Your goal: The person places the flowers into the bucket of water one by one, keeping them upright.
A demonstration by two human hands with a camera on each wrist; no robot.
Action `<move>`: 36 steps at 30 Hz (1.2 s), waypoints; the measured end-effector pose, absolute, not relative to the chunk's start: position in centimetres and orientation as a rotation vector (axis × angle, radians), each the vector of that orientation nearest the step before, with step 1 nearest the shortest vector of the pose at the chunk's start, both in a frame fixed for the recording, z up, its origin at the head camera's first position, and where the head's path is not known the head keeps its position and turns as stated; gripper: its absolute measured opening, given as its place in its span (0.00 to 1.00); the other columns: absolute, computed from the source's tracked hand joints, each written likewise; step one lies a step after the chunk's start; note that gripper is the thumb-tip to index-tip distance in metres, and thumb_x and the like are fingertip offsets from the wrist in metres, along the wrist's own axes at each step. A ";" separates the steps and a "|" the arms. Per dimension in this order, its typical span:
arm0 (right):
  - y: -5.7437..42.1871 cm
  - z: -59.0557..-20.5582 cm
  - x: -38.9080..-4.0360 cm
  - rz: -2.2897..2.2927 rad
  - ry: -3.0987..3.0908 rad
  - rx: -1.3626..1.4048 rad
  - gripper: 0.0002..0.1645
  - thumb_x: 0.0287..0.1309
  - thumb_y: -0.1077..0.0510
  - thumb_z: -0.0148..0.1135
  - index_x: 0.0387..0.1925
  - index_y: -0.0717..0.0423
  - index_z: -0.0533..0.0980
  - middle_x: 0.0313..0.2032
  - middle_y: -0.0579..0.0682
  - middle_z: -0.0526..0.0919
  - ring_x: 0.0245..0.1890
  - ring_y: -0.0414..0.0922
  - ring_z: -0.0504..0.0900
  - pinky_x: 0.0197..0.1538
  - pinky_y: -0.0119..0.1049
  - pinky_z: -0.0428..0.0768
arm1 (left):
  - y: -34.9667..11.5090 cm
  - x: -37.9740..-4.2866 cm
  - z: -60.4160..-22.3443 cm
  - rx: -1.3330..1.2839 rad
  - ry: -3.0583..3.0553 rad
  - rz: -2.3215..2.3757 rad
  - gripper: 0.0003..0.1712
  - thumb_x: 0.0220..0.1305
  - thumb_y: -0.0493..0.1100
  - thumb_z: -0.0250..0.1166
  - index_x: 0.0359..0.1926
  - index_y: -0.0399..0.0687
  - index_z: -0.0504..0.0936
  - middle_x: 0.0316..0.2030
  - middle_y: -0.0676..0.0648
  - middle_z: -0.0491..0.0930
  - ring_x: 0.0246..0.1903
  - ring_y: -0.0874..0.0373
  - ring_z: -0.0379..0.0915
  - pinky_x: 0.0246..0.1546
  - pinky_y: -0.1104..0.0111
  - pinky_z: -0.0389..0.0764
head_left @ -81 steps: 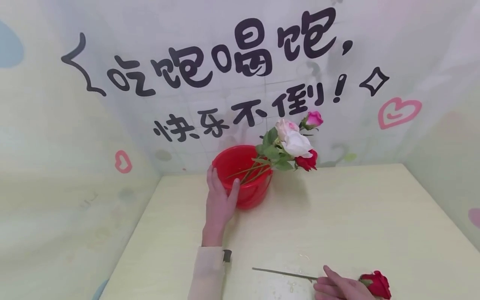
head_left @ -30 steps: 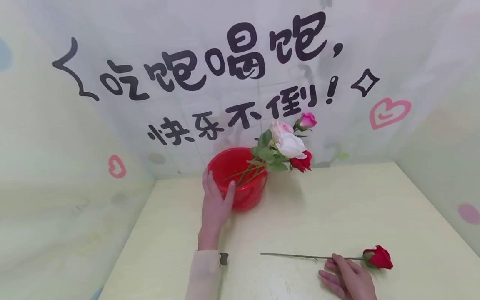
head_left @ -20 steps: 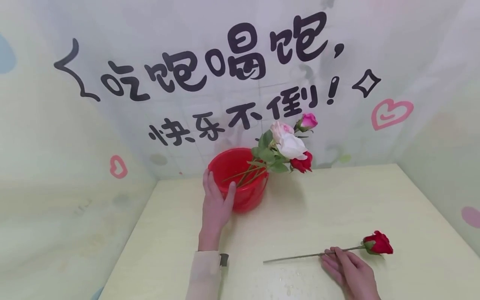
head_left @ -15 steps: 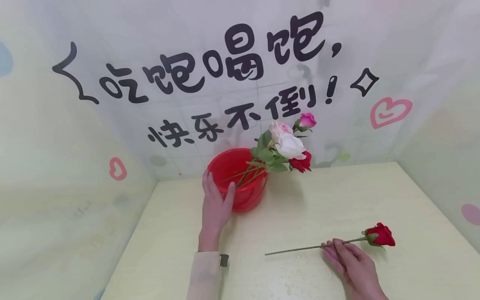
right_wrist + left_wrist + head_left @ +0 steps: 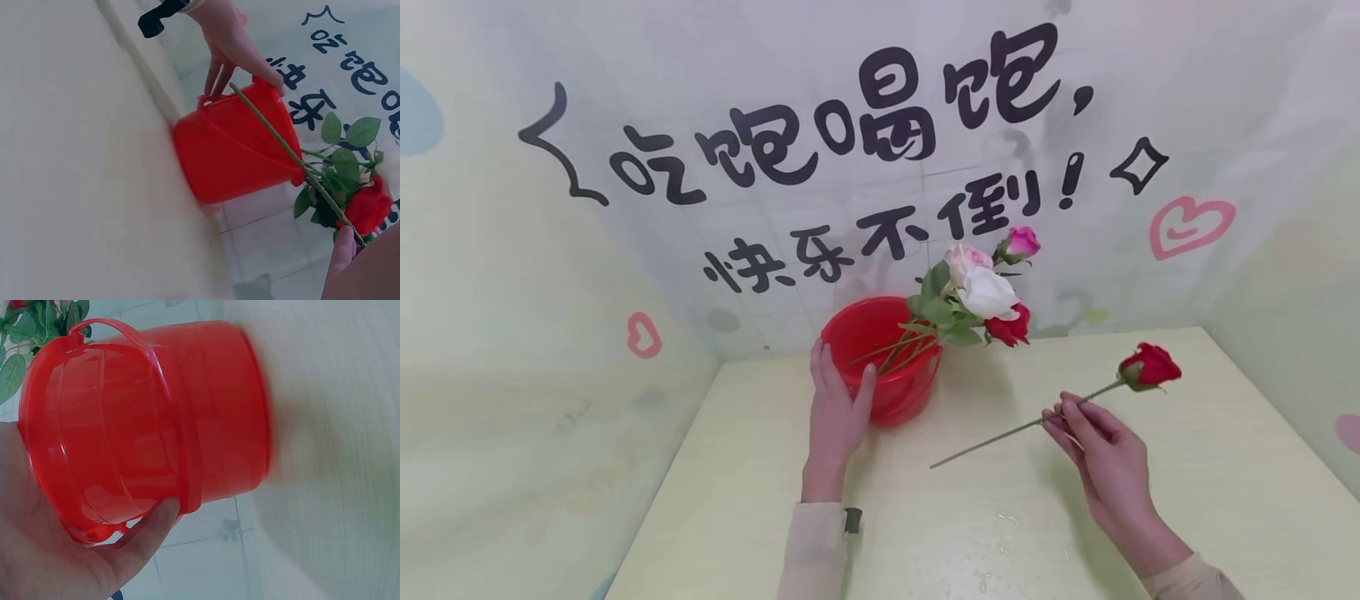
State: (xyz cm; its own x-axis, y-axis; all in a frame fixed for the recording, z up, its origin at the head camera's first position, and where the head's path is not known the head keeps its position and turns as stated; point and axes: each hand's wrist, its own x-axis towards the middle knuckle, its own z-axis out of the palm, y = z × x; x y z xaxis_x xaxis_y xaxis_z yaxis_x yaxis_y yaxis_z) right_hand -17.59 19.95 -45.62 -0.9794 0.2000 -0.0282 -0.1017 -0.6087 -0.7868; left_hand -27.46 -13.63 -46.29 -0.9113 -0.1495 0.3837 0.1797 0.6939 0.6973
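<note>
A red plastic bucket point(image 5: 902, 400) stands at the back of the table, with several artificial-looking roses leaning out over its right rim. Their blooms include a white rose point(image 5: 988, 293), a pink rose point(image 5: 1021, 243) and a red rose point(image 5: 1009, 325). My left hand point(image 5: 838, 408) holds the bucket's left side by the rim, as the left wrist view also shows around the bucket wall point(image 5: 125, 425). My right hand point(image 5: 1108, 450) pinches the stem of a single red rose point(image 5: 1150, 367) above the table. Its bloom points up and right, and its bare stem end slopes down toward the left.
The pale wooden table point(image 5: 760, 500) carries small wet-looking drops near its front. A printed cloth or film wall point(image 5: 775, 67) rises directly behind the bucket, and more walls stand at both sides. A dark strap piece point(image 5: 852, 521) sits at the left sleeve.
My right hand has picked the single red rose up from the front of the table and moved it upward and farther back. The left hand stays on the bucket.
</note>
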 end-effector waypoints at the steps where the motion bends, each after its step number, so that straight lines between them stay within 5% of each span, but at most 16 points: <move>1: 19.6 -45.0 -18.0 2.635 -1.285 -0.143 0.10 0.71 0.67 0.65 0.50 0.63 0.84 0.44 0.52 0.90 0.44 0.46 0.92 0.54 0.39 0.86 | -13.6 -27.5 -46.3 -0.022 -2.490 -1.085 0.58 0.69 0.62 0.69 0.85 0.48 0.44 0.82 0.46 0.48 0.71 0.42 0.67 0.54 0.46 0.85; 8: 17.3 -40.9 -21.1 2.346 -1.211 -0.061 0.16 0.65 0.68 0.70 0.51 0.69 0.77 0.38 0.58 0.89 0.36 0.49 0.92 0.48 0.43 0.88 | -13.7 -27.5 -46.4 -0.021 -2.484 -1.073 0.57 0.70 0.58 0.70 0.85 0.49 0.45 0.82 0.47 0.48 0.70 0.43 0.68 0.55 0.46 0.85; 24: 12.7 -33.1 -26.3 2.296 -0.954 0.062 0.16 0.61 0.65 0.75 0.47 0.67 0.81 0.40 0.61 0.87 0.36 0.50 0.91 0.48 0.46 0.88 | -13.7 -27.3 -46.3 0.008 -2.498 -1.071 0.58 0.69 0.56 0.71 0.85 0.50 0.43 0.82 0.48 0.49 0.69 0.43 0.70 0.55 0.46 0.85; 36: 7.8 -33.0 -28.7 2.301 -1.159 0.083 0.12 0.66 0.67 0.70 0.48 0.67 0.79 0.42 0.59 0.84 0.41 0.50 0.91 0.48 0.43 0.89 | -13.9 -27.4 -46.3 0.029 -2.519 -1.094 0.58 0.70 0.59 0.69 0.85 0.52 0.43 0.82 0.50 0.47 0.71 0.45 0.67 0.56 0.47 0.84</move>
